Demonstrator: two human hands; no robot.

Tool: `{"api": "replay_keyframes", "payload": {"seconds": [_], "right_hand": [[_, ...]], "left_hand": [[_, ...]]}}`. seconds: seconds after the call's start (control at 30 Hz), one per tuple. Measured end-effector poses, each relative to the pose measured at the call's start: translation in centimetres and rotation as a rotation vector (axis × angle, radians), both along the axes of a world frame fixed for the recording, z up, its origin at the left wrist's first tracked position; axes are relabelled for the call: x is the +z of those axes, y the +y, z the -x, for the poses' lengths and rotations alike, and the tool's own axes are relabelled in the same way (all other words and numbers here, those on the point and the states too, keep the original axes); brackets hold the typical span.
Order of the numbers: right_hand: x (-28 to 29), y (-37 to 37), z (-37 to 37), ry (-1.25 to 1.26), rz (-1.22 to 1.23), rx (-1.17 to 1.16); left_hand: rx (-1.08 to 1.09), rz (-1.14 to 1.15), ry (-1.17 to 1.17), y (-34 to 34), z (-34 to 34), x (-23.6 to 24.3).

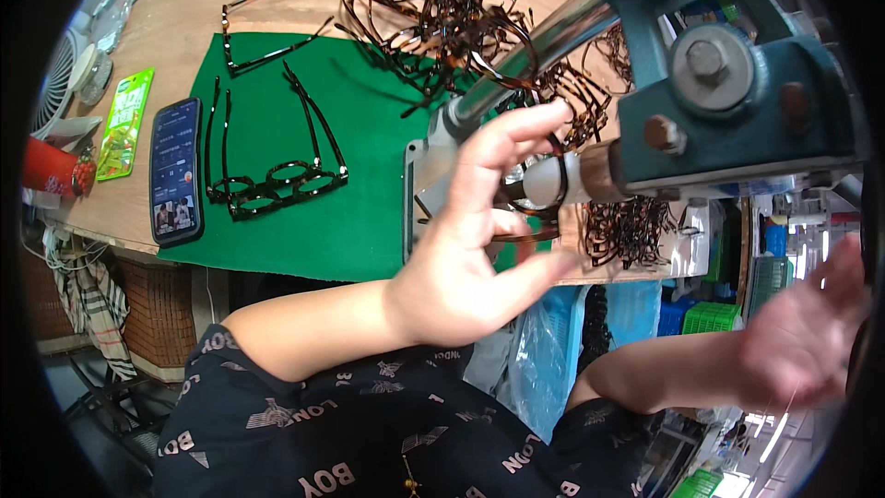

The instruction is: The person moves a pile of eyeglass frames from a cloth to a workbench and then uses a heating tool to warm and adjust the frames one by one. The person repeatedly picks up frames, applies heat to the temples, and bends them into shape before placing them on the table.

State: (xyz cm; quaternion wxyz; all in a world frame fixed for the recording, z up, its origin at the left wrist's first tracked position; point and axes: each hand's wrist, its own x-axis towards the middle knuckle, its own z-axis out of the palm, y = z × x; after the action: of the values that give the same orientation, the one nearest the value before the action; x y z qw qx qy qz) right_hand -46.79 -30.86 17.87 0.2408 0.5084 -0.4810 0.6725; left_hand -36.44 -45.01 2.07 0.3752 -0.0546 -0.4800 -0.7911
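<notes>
My left hand (461,249) is curled around a dark tortoiseshell eyeglass frame (560,207), its index finger and thumb on either side. The frame sits at the pale rounded tip (546,182) of a green hand press (728,120), and my fingers partly cover it. Out at the right edge, below the press head, my right hand (797,341) is raised and smeared by motion. Whether it grips anything there cannot be made out.
A heap of tortoiseshell frames (433,9) lies behind the green mat (369,157), with more frames (627,231) beneath the press. Two finished-looking frames (277,189) rest on the mat. At left are a phone (175,171), a green packet (124,124) and a red can (55,169).
</notes>
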Motion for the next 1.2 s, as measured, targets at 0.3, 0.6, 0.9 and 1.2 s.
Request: {"api": "replay_keyframes", "payload": {"seconds": [0.3, 0.6, 0.9, 1.2], "right_hand": [[-24.6, 5.5, 0.1, -0.562, -1.090, -0.227], [-24.4, 3.5, 0.7, -0.177, -1.189, -0.279], [-24.2, 4.3, 1.7, -0.303, -1.157, -0.145], [-24.3, 4.2, 2.0, -0.278, -1.188, -0.107]], "left_hand": [[-0.146, 0.011, -0.035, -3.6, -6.6, -1.3], [-0.299, -0.192, -0.152, -2.2, -7.4, -1.0], [-0.885, 0.008, 0.109, -3.8, -6.3, -1.7], [-1.060, -0.237, -0.433, -3.5, -7.8, -0.5]]}}
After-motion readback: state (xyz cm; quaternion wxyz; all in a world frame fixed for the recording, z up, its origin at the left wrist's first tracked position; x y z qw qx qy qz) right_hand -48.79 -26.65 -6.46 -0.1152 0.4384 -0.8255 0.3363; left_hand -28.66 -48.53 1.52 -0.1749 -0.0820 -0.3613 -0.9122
